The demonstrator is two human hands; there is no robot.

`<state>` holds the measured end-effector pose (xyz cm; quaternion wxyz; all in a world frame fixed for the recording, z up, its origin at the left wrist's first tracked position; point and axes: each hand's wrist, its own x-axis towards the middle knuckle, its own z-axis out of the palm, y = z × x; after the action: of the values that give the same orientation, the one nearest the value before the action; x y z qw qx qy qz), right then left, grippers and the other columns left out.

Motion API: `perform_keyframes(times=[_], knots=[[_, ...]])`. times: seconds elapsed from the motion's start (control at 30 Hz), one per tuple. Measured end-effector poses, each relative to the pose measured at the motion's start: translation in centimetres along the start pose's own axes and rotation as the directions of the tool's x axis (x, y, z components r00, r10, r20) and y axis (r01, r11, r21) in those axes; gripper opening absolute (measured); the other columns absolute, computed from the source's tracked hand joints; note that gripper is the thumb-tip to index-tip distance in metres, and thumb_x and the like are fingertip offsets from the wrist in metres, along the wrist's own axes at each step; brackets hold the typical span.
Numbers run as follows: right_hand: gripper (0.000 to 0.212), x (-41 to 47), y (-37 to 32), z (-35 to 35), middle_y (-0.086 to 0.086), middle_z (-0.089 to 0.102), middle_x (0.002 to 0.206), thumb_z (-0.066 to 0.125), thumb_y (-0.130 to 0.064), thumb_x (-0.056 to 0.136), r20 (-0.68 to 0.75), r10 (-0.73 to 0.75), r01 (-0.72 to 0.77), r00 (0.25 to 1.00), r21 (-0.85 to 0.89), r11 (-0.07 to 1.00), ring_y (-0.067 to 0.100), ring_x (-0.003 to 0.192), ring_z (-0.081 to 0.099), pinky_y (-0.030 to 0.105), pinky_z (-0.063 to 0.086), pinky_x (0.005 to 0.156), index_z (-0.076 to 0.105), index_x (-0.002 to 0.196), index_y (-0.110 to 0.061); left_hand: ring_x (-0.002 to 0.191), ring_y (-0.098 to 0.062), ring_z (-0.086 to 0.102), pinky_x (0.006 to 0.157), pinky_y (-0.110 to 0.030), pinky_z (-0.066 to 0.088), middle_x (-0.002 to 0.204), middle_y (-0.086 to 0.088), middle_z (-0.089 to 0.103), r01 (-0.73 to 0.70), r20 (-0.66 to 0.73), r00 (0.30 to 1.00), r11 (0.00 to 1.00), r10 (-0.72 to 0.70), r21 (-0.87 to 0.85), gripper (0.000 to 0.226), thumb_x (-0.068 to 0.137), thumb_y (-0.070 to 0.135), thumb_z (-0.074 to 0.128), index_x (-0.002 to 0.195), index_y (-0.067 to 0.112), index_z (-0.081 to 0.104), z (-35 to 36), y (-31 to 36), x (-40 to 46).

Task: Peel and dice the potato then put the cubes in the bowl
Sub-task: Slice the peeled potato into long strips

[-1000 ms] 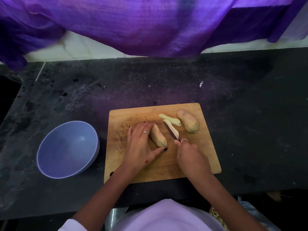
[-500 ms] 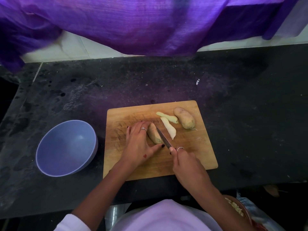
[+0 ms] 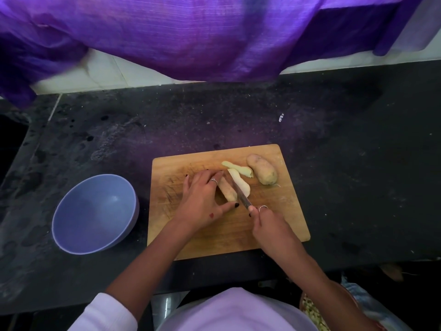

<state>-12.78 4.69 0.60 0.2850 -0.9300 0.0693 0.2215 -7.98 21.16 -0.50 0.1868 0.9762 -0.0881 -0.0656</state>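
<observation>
The potato piece being cut (image 3: 227, 192) lies near the middle of the wooden cutting board (image 3: 214, 237), its skin side up and its long axis running from the board's far side toward the near side. The left hand (image 3: 205, 199) holds it down: the fingers are curled over the piece from its left, and the thumb, with a dark-painted nail, reaches along the near end of the piece. A ring shows on one finger.

The knife (image 3: 239, 193) has its blade lying along the right flank of that piece, between it and a pale cut slice (image 3: 239, 182) that rests just beside it, cut face up. The right hand (image 3: 269, 225) is closed around the knife's handle, which is hidden inside the fist; the forefinger, also ringed, points along the top toward the blade.

Farther across the board from the slice, a second, thinner sliver (image 3: 236, 166) lies touching or nearly touching it. To the right of that sliver, near the board's far right corner, sits a whole unpeeled potato (image 3: 262, 172).

Left of the board, apart from it, a lavender bowl (image 3: 95, 213) stands upright on the dark speckled counter (image 3: 358, 163). Beyond the board's far side, purple cloth (image 3: 191, 32) hangs over the counter's back edge.
</observation>
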Motion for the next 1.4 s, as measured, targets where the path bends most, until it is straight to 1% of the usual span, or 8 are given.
perform_keyframes(times=[0.23, 0.37, 0.47, 0.63, 0.9, 1.07, 1.13, 1.4], knots=[[0.036, -0.3, -0.4, 0.4, 0.0, 0.054, 0.076, 0.025, -0.04, 0.102, 0.034, -0.026, 0.024, 0.999, 0.039, 0.999, 0.015, 0.065, 0.052, 0.03, 0.038, 0.058, 0.047, 0.086, -0.017, 0.142, -0.012, 0.014, 0.118, -0.045, -0.001, 0.152, 0.009, 0.025, -0.023, 0.036, 0.999, 0.997, 0.021, 0.079, 0.081, 0.083, 0.06, 0.056, 0.149, 0.024, 0.026, -0.6, -0.9, -0.5], [0.041, -0.2, -0.8, 0.0, 0.002, 0.056, 0.08, 0.022, -0.041, 0.102, -0.033, -0.024, 0.027, 0.999, 0.09, 0.996, 0.018, 0.07, 0.056, 0.032, 0.043, 0.061, 0.053, 0.093, -0.015, 0.143, -0.011, 0.012, 0.119, -0.043, 0.002, 0.155, 0.007, 0.022, 0.016, 0.009, 1.0, 1.0, -0.016, -0.019, 0.089, 0.081, 0.062, 0.057, 0.151, 0.025, 0.018, 0.0, -1.4, -1.1], [0.042, 0.0, -1.6, -0.3, 0.002, 0.057, 0.085, 0.021, -0.042, 0.102, -0.037, -0.038, 0.041, 0.999, 0.098, 0.994, 0.017, 0.075, 0.057, 0.033, 0.043, 0.065, 0.054, 0.1, -0.016, 0.143, -0.012, 0.016, 0.12, -0.043, 0.007, 0.153, 0.005, 0.027, 0.02, -0.057, 0.998, 0.994, -0.026, -0.104, 0.09, 0.077, 0.063, 0.058, 0.15, 0.023, 0.023, 0.6, -2.0, -1.8], [0.044, 0.9, -3.6, -0.4, 0.002, 0.056, 0.09, 0.022, -0.044, 0.102, -0.015, -0.026, 0.026, 1.0, 0.033, 0.999, 0.015, 0.078, 0.055, 0.033, 0.042, 0.065, 0.055, 0.109, -0.016, 0.141, -0.01, 0.02, 0.119, -0.041, 0.007, 0.151, 0.006, 0.033, 0.002, -0.108, 0.994, 0.989, -0.018, -0.147, 0.089, 0.073, 0.068, 0.048, 0.147, 0.023, 0.029, 1.2, -2.4, -2.2], [0.045, 1.6, -5.0, -1.1, 0.004, 0.048, 0.101, 0.021, -0.042, 0.103, 0.038, 0.004, -0.002, 0.999, -0.047, 0.999, 0.017, 0.084, 0.045, 0.033, 0.036, 0.07, 0.051, 0.122, -0.016, 0.143, -0.009, 0.017, 0.118, -0.041, 0.003, 0.152, 0.006, 0.031, 0.003, -0.111, 0.994, 0.984, -0.023, -0.178, 0.089, 0.074, 0.068, 0.046, 0.148, 0.023, 0.029, 1.7, -2.4, -2.2], [0.044, 2.1, -5.5, -1.9, 0.005, 0.052, 0.102, 0.022, -0.042, 0.102, 0.07, 0.016, -0.007, 0.997, -0.114, 0.993, 0.021, 0.088, 0.055, 0.038, 0.046, 0.074, 0.054, 0.118, -0.015, 0.144, -0.009, 0.015, 0.118, -0.039, 0.0, 0.154, 0.006, 0.029, 0.004, -0.087, 0.996, 0.986, -0.018, -0.164, 0.085, 0.079, 0.06, 0.058, 0.149, 0.022, 0.028, 1.5, -2.4, -1.9], [0.044, 2.4, -5.8, -2.3, 0.005, 0.049, 0.104, 0.022, -0.042, 0.103, 0.1, 0.024, -0.008, 0.995, -0.155, 0.988, 0.021, 0.091, 0.055, 0.037, 0.044, 0.074, 0.052, 0.121, -0.015, 0.144, -0.009, 0.014, 0.118, -0.04, 0.001, 0.154, 0.006, 0.028, 0.003, -0.085, 0.996, 0.987, -0.017, -0.159, 0.084, 0.08, 0.056, 0.062, 0.149, 0.021, 0.028, 1.5, -2.4, -1.8], [0.038, 2.9, -6.8, -3.3, 0.0, 0.047, 0.084, 0.026, -0.039, 0.103, 0.164, 0.013, 0.033, 0.986, -0.275, 0.961, 0.015, 0.076, 0.053, 0.034, 0.042, 0.064, 0.053, 0.114, -0.015, 0.143, -0.009, 0.017, 0.116, -0.034, -0.002, 0.153, 0.005, 0.03, -0.008, -0.112, 0.994, 0.986, -0.011, -0.166, 0.082, 0.082, 0.048, 0.066, 0.149, 0.02, 0.028, 1.5, -2.2, -1.8]])
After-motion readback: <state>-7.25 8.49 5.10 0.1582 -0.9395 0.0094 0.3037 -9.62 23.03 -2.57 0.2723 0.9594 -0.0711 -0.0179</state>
